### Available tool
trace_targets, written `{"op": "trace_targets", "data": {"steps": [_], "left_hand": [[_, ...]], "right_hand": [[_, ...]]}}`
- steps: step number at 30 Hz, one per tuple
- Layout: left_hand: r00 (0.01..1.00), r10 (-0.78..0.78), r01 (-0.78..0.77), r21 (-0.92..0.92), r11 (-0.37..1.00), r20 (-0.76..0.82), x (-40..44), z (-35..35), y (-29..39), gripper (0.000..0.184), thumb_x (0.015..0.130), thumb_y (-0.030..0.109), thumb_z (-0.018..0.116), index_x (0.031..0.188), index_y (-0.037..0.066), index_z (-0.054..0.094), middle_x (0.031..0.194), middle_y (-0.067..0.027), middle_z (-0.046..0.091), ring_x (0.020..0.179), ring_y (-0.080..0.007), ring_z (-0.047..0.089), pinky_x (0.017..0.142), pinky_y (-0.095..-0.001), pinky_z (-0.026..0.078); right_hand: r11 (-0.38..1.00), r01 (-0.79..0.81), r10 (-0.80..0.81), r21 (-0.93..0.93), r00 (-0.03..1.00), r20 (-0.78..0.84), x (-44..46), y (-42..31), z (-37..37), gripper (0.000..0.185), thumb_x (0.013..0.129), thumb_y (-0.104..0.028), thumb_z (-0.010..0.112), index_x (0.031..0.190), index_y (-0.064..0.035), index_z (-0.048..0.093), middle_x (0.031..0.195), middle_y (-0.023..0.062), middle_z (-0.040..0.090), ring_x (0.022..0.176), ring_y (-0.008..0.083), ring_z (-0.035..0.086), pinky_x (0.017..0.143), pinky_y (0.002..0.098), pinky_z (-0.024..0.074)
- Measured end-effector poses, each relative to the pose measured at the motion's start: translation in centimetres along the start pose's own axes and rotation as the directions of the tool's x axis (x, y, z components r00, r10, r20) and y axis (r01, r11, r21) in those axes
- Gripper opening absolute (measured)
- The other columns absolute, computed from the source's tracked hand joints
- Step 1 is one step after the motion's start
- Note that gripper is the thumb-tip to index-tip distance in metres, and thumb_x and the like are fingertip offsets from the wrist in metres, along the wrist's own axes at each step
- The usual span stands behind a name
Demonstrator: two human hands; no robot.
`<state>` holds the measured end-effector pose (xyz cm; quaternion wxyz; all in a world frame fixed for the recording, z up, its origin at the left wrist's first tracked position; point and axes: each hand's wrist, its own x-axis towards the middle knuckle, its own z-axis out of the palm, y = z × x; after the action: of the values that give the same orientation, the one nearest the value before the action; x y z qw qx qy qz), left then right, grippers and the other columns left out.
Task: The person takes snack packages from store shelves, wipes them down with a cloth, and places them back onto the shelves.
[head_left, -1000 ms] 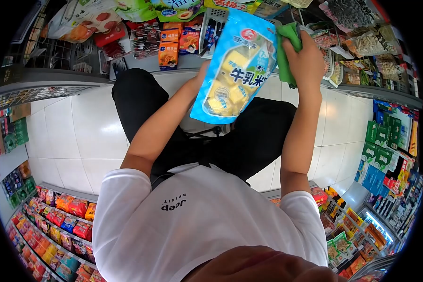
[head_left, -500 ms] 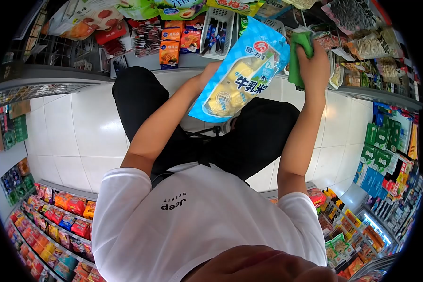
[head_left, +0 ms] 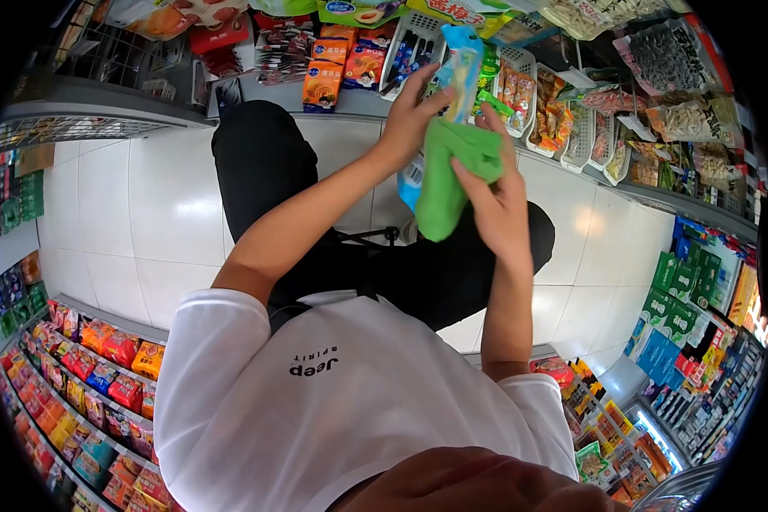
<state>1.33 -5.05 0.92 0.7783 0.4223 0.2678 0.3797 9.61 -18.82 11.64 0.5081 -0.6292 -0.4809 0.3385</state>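
The blue snack bag (head_left: pixel 463 75) is turned nearly edge-on above my knees, its lower part showing as a blue strip left of the cloth. My left hand (head_left: pixel 412 122) grips the bag by its left side, thumb toward the top. A green cloth (head_left: pixel 445 175) hangs across the bag's near side, hiding much of it. Closed around the cloth, my right hand (head_left: pixel 497 198) presses it against the bag's right side, thumb on the near face of the cloth.
Ahead is a shelf edge with white plastic baskets (head_left: pixel 514 90) of small packets and orange snack packs (head_left: pixel 322 84). Wire racks (head_left: pixel 77 124) flank it on the left. Snack shelves (head_left: pixel 102 375) stand behind me, and green cartons (head_left: pixel 670 290) to the right.
The bag has turned from showing its printed front to nearly edge-on. My right hand has brought the green cloth leftward and down onto the bag.
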Motion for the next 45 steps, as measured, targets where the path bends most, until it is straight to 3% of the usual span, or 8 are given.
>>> {"op": "trace_targets", "data": {"steps": [5,9,19,26,32,37,41,45], "left_hand": [[0.961,0.277,-0.256,0.428,0.867,0.014,-0.8,0.3,-0.4,0.077,0.091,0.022,0.076,0.153,0.004,0.035,0.149,-0.018,0.048,0.134,-0.0267,0.05,0.107,-0.0364,0.044],[0.911,0.403,-0.388,0.495,0.777,0.082,-0.6,-0.1,-0.6,0.075,0.091,0.011,0.075,0.154,0.007,0.034,0.151,-0.0167,0.047,0.137,-0.0264,0.048,0.106,-0.0366,0.045],[0.993,-0.053,0.055,0.016,0.998,-0.109,1.4,-1.5,1.9,0.04,0.103,0.031,0.053,0.133,0.005,0.06,0.132,-0.0089,0.063,0.101,-0.0186,0.066,0.085,-0.0327,0.055],[0.92,-0.342,0.312,0.169,0.935,0.19,0.8,-1.3,4.7,0.042,0.099,0.027,0.064,0.135,0.006,0.061,0.118,-0.0055,0.07,0.1,-0.0156,0.07,0.08,-0.0322,0.059],[0.697,-0.399,0.655,-0.302,0.693,0.595,-3.1,-1.2,2.2,0.049,0.098,0.029,0.067,0.14,0.006,0.056,0.124,-0.0071,0.069,0.102,-0.0168,0.071,0.085,-0.0351,0.061],[0.681,-0.384,0.682,-0.348,0.643,0.624,-3.5,-1.1,0.6,0.05,0.098,0.03,0.066,0.141,0.006,0.056,0.124,-0.0072,0.069,0.103,-0.0169,0.071,0.086,-0.0351,0.061],[0.708,-0.375,0.66,-0.37,0.654,0.599,-3.0,-1.1,0.1,0.05,0.098,0.031,0.066,0.141,0.006,0.056,0.124,-0.0073,0.069,0.103,-0.0171,0.071,0.086,-0.0352,0.061],[0.722,-0.367,0.647,-0.384,0.659,0.586,-2.2,-0.8,-0.3,0.05,0.099,0.031,0.065,0.141,0.007,0.055,0.124,-0.0074,0.069,0.103,-0.0172,0.071,0.086,-0.0352,0.061]], "right_hand": [[0.85,0.132,-0.26,-0.51,0.947,-0.188,0.8,1.8,1.7,0.035,0.095,-0.012,0.068,0.126,0.0035,0.064,0.136,0.0222,0.059,0.124,0.0237,0.059,0.099,0.0334,0.0475],[0.957,-0.038,-0.061,-0.287,0.943,-0.328,1.0,0.7,1.1,0.033,0.09,-0.01,0.069,0.119,0.004,0.064,0.103,0.0199,0.07,0.093,0.0334,0.07,0.083,0.0376,0.0529],[0.979,-0.024,-0.067,-0.2,0.898,-0.434,-0.6,0.4,-3.4,0.025,0.092,-0.011,0.074,0.113,0.0028,0.072,0.1,0.0047,0.071,0.089,0.0095,0.063,0.08,0.0243,0.0493],[0.978,-0.038,0.133,0.207,0.875,-0.465,-2.3,-0.9,-7.9,0.025,0.09,-0.009,0.075,0.111,0.0031,0.07,0.102,0.0079,0.073,0.088,0.0142,0.068,0.079,0.028,0.0544],[0.913,-0.186,0.32,0.362,0.878,-0.355,-1.8,-0.8,-6.2,0.026,0.093,-0.013,0.073,0.114,0.0021,0.069,0.1,0.0068,0.072,0.086,0.0124,0.068,0.074,0.0273,0.0545],[0.942,-0.291,0.334,0.166,0.862,-0.381,-0.5,-0.5,-4.8,0.027,0.097,-0.017,0.07,0.116,0.0016,0.069,0.099,0.0047,0.071,0.085,0.0091,0.064,0.076,0.0249,0.0502],[0.876,-0.022,-0.23,-0.483,0.86,-0.456,1.0,1.2,-7.1,0.026,0.096,-0.015,0.069,0.117,0.0008,0.067,0.104,0.0085,0.07,0.087,0.0139,0.064,0.079,0.0275,0.0508],[0.932,-0.019,-0.117,-0.361,0.93,-0.349,1.3,-2.3,-5.9,0.026,0.093,-0.008,0.069,0.117,0.0002,0.066,0.104,0.008,0.067,0.091,0.0158,0.065,0.077,0.0279,0.0521]]}}
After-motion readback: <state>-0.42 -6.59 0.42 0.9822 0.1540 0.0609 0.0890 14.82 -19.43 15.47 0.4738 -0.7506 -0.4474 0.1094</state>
